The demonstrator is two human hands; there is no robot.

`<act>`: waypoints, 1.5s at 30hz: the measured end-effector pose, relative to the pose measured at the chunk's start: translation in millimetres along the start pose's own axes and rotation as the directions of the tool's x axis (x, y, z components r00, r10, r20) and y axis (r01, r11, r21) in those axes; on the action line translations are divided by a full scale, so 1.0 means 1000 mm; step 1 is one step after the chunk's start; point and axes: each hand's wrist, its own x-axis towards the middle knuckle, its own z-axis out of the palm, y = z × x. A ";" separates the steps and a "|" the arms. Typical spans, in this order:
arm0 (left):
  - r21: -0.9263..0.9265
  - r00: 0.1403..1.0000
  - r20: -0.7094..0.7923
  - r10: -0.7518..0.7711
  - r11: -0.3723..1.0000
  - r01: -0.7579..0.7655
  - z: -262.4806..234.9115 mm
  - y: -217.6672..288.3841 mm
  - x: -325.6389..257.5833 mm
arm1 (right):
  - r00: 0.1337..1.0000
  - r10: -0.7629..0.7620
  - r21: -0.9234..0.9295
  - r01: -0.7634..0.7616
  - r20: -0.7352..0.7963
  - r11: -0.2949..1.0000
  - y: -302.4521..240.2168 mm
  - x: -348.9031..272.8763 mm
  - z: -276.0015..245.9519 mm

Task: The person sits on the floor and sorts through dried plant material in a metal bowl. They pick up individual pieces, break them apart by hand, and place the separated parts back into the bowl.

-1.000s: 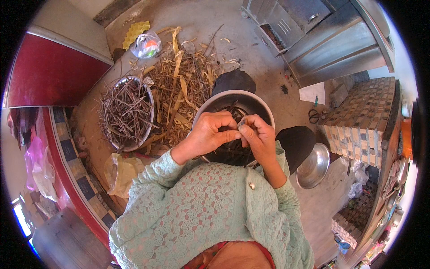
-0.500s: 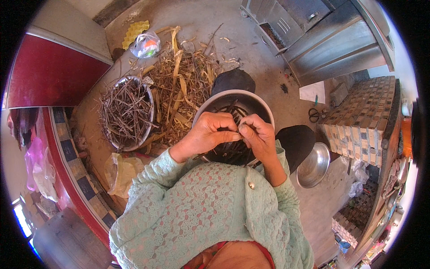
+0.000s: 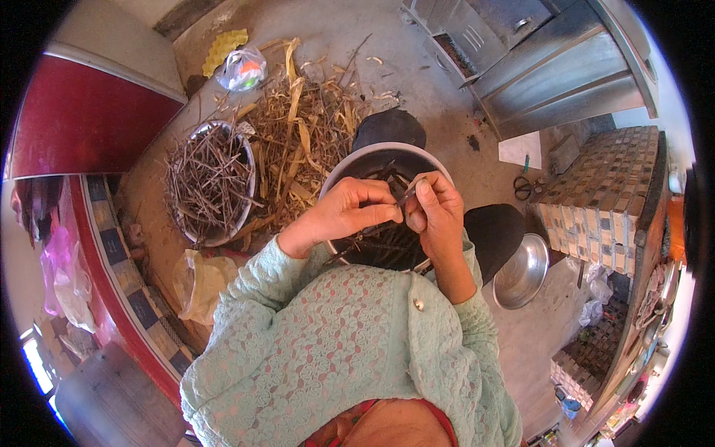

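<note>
The person is holding a thin dark stem (image 3: 402, 200) with both hands over a round metal bowl (image 3: 350, 160). The left hand (image 3: 350, 212) is curling its fingers around the lower end of the stem. The right hand (image 3: 436, 212) is pinching the upper end between thumb and fingers. The stem's long way is running from lower left up to upper right, and its tip is poking out above the right hand. Most of the stem is hiding behind the fingers, so its full length is hard to see.

More dark stems are lying inside the bowl, but the hands are covering much of it. The mint green sleeves (image 3: 268, 279) are coming in from below.

On the floor to the left, a metal basin (image 3: 249, 160) is holding a heap of dark twigs (image 3: 208, 182). Beside it a pile of dry yellow husks (image 3: 305, 141) is lying. To the right, an empty steel bowl (image 3: 521, 272) is sitting, partly behind a dark round thing. Scissors (image 3: 525, 186) are lying far off near the tiled wall, too small to see well.
</note>
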 end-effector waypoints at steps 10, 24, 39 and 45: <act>-0.294 0.979 -0.082 -0.185 0.943 0.153 -0.004 0.000 -0.003 | 0.825 -0.556 -0.517 0.520 0.099 0.680 -0.001 -0.003 -0.001; -0.351 0.974 -0.225 0.002 0.933 -0.083 0.003 -0.005 -0.004 | 0.917 -0.385 -0.188 0.361 -0.109 0.913 0.000 -0.007 0.008; -0.341 0.938 -0.299 0.176 0.898 -0.277 0.006 -0.007 -0.003 | 0.890 -0.422 -0.112 0.443 0.170 0.889 0.011 -0.013 -0.002; -0.370 0.913 -0.330 0.239 0.857 -0.358 0.013 -0.010 -0.003 | 0.915 -0.383 0.051 0.392 -0.123 0.919 0.010 -0.017 0.003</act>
